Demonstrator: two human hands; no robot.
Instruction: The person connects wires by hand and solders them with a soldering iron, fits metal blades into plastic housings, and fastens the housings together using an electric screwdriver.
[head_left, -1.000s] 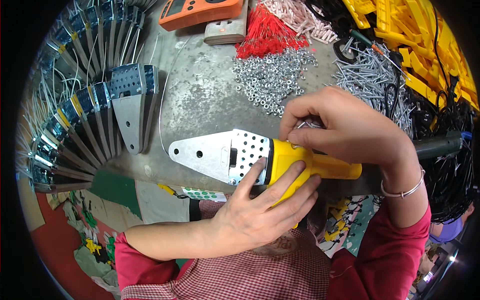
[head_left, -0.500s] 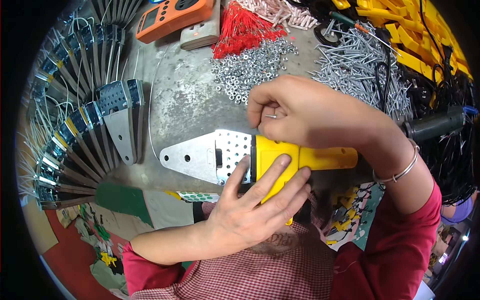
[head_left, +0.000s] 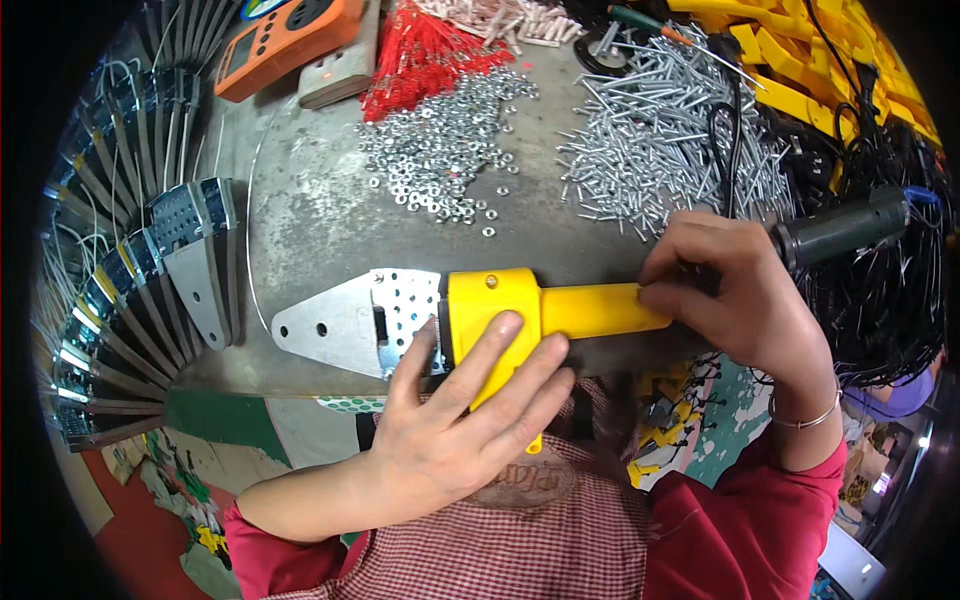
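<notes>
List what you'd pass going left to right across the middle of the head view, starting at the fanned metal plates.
Fanned stack of metal plates → perforated metal blade → yellow plastic housing under the left hand → yellow handle → right hand → dark grey power tool → black cables.

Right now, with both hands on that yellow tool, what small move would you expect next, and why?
Probably the right hand reaches to the screw pile just beyond it: the left hand pins the yellow housing onto the metal plate, and a hole on top looks unfilled.
</notes>
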